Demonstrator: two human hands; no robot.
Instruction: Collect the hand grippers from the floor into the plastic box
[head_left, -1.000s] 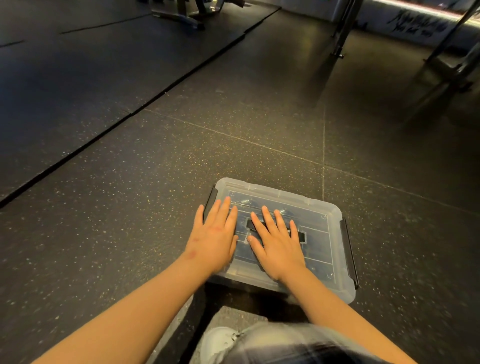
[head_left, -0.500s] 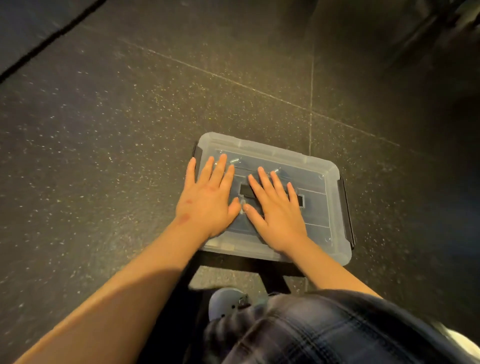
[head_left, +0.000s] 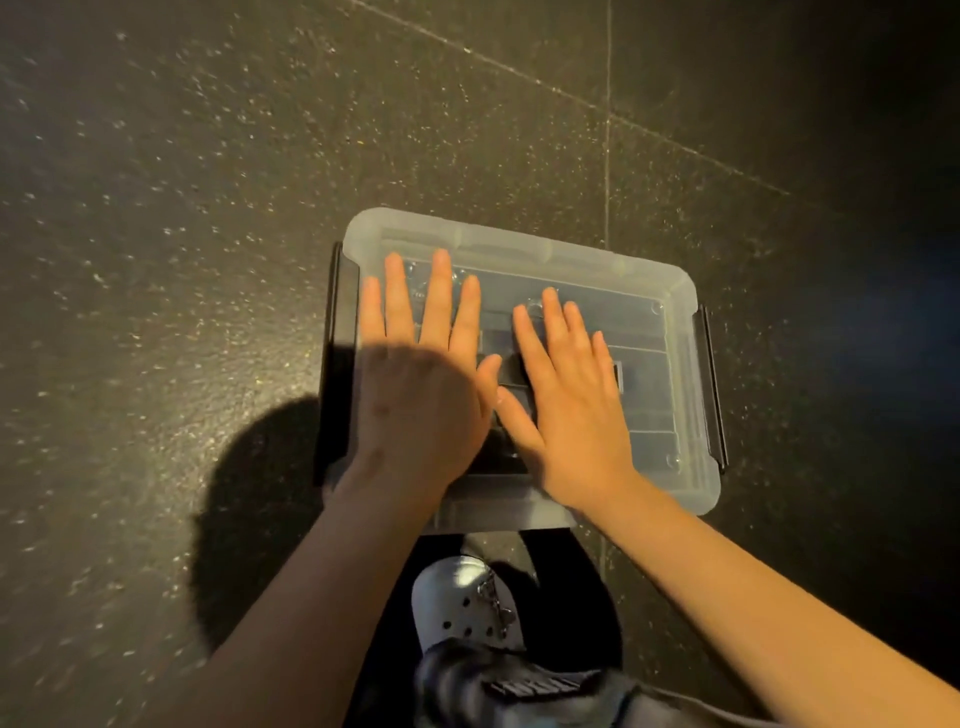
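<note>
Bare forearms (head_left: 311, 597); white perforated clog (head_left: 457, 605) with chain; dark plaid garment (head_left: 467, 691)

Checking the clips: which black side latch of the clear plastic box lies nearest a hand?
The left black latch: the left hand lies right beside it, while the right black latch sits well clear of the right hand.

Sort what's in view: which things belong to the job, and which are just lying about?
Job: closed plastic box; left hand and right hand, both flat on top of it.
Just there: white clog; speckled floor.
</note>
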